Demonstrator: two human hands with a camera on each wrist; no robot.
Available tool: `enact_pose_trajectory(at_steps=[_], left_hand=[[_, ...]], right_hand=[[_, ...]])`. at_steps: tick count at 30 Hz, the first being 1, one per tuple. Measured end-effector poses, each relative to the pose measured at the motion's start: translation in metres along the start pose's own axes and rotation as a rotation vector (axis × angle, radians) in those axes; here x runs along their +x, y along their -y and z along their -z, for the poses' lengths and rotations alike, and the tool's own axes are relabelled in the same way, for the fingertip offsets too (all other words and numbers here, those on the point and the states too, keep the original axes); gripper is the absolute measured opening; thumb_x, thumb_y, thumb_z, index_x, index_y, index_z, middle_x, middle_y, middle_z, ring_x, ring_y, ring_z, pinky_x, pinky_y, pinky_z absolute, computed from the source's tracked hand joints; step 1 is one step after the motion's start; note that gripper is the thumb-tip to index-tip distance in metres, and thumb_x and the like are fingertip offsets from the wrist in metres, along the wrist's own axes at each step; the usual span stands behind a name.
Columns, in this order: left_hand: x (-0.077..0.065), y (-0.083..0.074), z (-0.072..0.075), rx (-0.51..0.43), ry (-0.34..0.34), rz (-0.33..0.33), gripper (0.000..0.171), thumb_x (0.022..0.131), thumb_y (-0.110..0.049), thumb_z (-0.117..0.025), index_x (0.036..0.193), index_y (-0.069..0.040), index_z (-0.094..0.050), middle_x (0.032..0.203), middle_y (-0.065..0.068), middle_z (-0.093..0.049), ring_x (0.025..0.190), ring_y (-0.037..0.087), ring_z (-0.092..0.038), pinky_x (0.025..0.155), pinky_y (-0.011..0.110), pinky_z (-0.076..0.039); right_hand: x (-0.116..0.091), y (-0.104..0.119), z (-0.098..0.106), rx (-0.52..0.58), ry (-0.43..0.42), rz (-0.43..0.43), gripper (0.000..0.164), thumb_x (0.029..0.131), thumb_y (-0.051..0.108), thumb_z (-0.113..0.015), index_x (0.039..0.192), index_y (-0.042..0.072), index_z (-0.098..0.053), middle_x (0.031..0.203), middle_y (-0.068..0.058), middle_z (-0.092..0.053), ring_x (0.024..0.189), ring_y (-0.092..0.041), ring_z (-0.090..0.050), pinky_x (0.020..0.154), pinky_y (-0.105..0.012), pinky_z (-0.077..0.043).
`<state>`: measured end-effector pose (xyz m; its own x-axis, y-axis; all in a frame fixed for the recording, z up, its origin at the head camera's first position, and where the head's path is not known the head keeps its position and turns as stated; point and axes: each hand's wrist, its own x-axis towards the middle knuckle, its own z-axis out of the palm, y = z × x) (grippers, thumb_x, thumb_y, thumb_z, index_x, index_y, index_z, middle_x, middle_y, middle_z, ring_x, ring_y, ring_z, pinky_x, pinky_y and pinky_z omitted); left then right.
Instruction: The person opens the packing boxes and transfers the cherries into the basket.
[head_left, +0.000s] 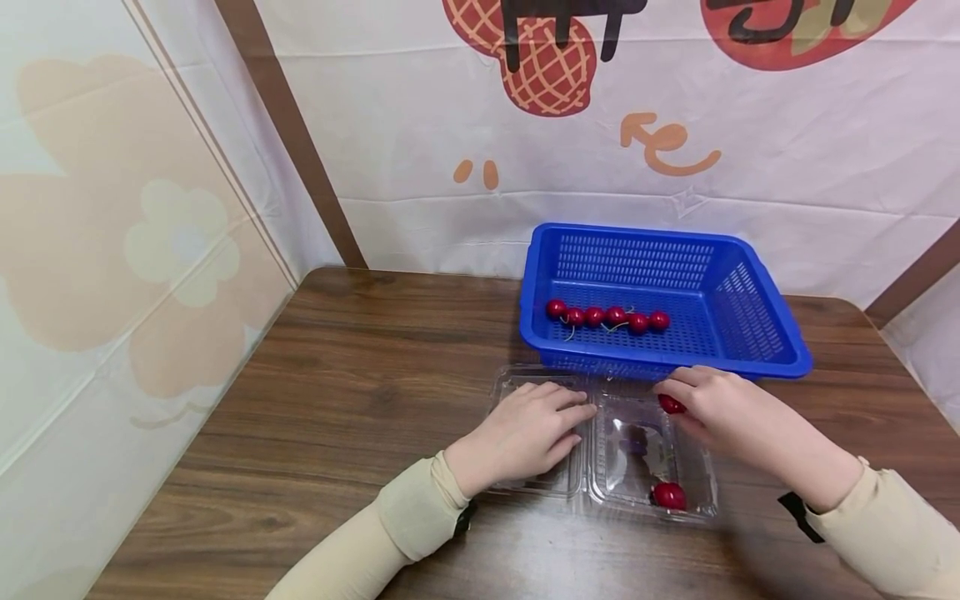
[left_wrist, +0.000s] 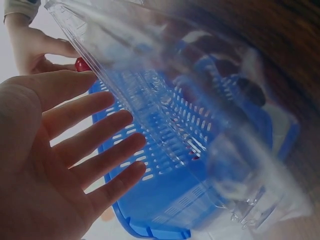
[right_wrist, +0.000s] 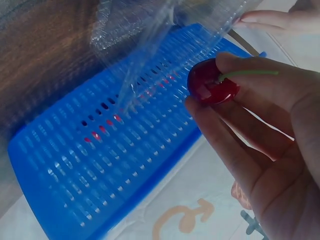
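A clear plastic clamshell box (head_left: 600, 493) lies opened out on the table, its two halves side by side. Over its left half is my left hand (head_left: 528, 435), fingers spread and fairly straight, the fingertips at the fold between the halves. In the left wrist view those fingers (left_wrist: 107, 122) hold nothing. My right hand (head_left: 723, 417) is above the far right of the right half, pinching a red cherry (right_wrist: 212, 82) with a green stem between thumb and fingers. Another cherry (head_left: 669, 497) sits in the near right corner of that half.
Behind the box stands a blue plastic basket (head_left: 780, 333) with slotted walls. Several cherries (head_left: 615, 316) lie in a row on its floor. The wooden table (head_left: 337, 400) extends left and right, with a printed cloth (head_left: 420, 100) hanging behind it.
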<state>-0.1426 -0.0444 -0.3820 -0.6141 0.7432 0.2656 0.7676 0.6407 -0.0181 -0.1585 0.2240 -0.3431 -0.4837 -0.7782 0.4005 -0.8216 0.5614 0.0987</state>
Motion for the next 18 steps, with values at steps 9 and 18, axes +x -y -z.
enact_pose_trajectory(at_steps=[9, 18], left_hand=[[-0.001, 0.0, -0.001, 0.002, -0.002, -0.003, 0.038, 0.091, -0.029, -0.06, 0.127, -0.019, -0.061, 0.128, 0.0, -0.061, 0.117, 0.017, -0.055, 0.097, 0.034, -0.045], [0.0, -0.001, -0.002, 0.002, 0.006, 0.002, 0.038, 0.091, -0.029, -0.06, 0.128, -0.019, -0.061, 0.129, -0.001, -0.06, 0.118, 0.017, -0.055, 0.097, 0.034, -0.045]], right_hand=[[-0.002, -0.005, 0.008, 0.017, -0.065, 0.032, 0.048, 0.1, 0.042, -0.034, 0.094, 0.008, -0.067, 0.083, 0.0, -0.064, 0.07, -0.016, -0.063, 0.062, -0.033, -0.054], [0.0, -0.006, 0.017, -0.005, -0.113, 0.04, 0.062, 0.1, 0.045, -0.022, 0.092, 0.006, -0.068, 0.082, -0.001, -0.065, 0.069, -0.017, -0.065, 0.059, -0.033, -0.054]])
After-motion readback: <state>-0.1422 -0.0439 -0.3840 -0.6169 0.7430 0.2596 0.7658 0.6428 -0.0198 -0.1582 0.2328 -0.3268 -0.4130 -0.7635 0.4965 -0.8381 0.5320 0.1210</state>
